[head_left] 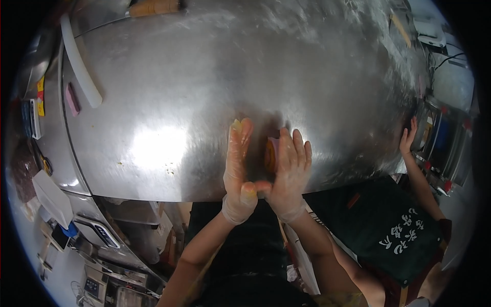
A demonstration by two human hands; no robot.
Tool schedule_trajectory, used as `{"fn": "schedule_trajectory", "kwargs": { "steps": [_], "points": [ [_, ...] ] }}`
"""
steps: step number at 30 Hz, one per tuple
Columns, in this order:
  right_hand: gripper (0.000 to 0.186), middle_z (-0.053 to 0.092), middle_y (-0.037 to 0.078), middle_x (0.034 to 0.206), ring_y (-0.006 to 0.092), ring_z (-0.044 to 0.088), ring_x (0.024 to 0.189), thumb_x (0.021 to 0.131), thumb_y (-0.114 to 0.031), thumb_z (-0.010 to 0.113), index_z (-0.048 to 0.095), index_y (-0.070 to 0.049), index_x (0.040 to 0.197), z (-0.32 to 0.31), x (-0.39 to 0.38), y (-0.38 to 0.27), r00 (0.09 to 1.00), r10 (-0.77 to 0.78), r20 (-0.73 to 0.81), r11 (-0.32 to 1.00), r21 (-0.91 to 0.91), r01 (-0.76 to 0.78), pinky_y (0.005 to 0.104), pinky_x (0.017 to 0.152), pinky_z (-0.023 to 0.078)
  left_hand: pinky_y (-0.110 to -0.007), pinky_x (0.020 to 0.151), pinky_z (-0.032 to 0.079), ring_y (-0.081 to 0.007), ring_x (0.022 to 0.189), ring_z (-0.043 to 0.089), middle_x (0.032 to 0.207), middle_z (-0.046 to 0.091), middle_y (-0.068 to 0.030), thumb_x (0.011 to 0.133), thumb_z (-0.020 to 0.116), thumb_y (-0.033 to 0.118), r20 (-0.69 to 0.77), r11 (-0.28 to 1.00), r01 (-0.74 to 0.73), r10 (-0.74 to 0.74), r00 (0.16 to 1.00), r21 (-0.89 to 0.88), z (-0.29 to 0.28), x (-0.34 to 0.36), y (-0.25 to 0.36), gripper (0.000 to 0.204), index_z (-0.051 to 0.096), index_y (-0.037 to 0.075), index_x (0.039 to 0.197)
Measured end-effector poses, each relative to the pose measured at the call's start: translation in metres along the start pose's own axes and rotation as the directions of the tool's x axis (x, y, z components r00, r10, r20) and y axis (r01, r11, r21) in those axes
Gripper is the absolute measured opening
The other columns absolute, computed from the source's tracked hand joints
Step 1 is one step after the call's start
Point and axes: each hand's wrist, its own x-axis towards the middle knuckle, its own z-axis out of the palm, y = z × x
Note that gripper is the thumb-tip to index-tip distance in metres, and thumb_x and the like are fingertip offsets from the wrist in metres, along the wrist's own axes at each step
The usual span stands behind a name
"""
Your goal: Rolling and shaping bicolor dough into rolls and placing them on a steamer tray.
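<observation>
Both my hands wear clear gloves and are held over the near edge of a steel worktop (194, 92). My left hand (239, 163) is turned edge-on with its fingers stretched up and the thumb apart; yellowish residue marks its fingertips. Palm inward, my right hand (291, 169) has its fingers extended. Beside its palm is a small rounded orange-yellow piece with a pinkish rim (271, 152), partly hidden by the hand. Whether the palm touches this piece I cannot tell. The thumbs come close together at the bottom.
At the left lie a white rod (82, 66) and a pink block (72, 99). A wooden handle (153, 7) is at the far edge. White powder smears the far right. On my right a person in a dark green apron (378, 230) rests a hand (408, 136) by the worktop.
</observation>
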Motion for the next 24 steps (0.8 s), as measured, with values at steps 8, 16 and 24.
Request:
{"fn": "schedule_trajectory", "kwargs": {
  "steps": [8, 16, 24],
  "points": [
    [0.111, 0.05, 0.017, 0.145, 0.0395, 0.038, 0.14, 0.081, -0.088, 0.02, 0.045, 0.002, 0.143, -0.008, 0.058, 0.013, 1.0, -0.011, -0.022, 0.989, -0.146, 0.008, 0.0602, 0.116, 0.015, -0.049, 0.12, 0.023, -0.0368, 0.148, 0.026, 0.16, 0.022, -0.0262, 0.094, 0.033, 0.074, -0.069, 0.999, 0.037, -0.039, 0.997, -0.029, -0.013, -0.003, 0.017, 0.103, 0.003, -0.001, 0.158],
    [0.108, 0.048, 0.015, 0.147, 0.0355, 0.034, 0.143, 0.082, -0.087, 0.023, 0.046, 0.0, 0.142, -0.008, 0.046, -0.003, 0.999, 0.033, 0.024, 0.993, -0.11, -0.031, 0.061, 0.116, 0.013, -0.053, 0.119, 0.022, -0.0402, 0.145, 0.031, 0.157, 0.03, -0.0265, 0.091, 0.029, 0.08, -0.122, 0.993, -0.117, 0.114, 0.986, -0.017, -0.029, 0.0, 0.004, 0.103, 0.01, 0.005, 0.159],
    [0.097, 0.045, 0.017, 0.15, 0.0352, 0.032, 0.146, 0.09, -0.079, 0.033, 0.043, 0.0, 0.146, -0.005, 0.025, 0.01, 0.987, 0.062, -0.148, 0.956, 0.292, -0.016, 0.056, 0.12, 0.013, -0.049, 0.121, 0.019, -0.039, 0.149, 0.024, 0.159, 0.021, -0.0292, 0.092, 0.034, 0.078, 0.035, 0.976, -0.182, 0.179, 0.983, 0.123, -0.017, 0.011, 0.0, 0.109, 0.006, -0.006, 0.156]
  ]
}}
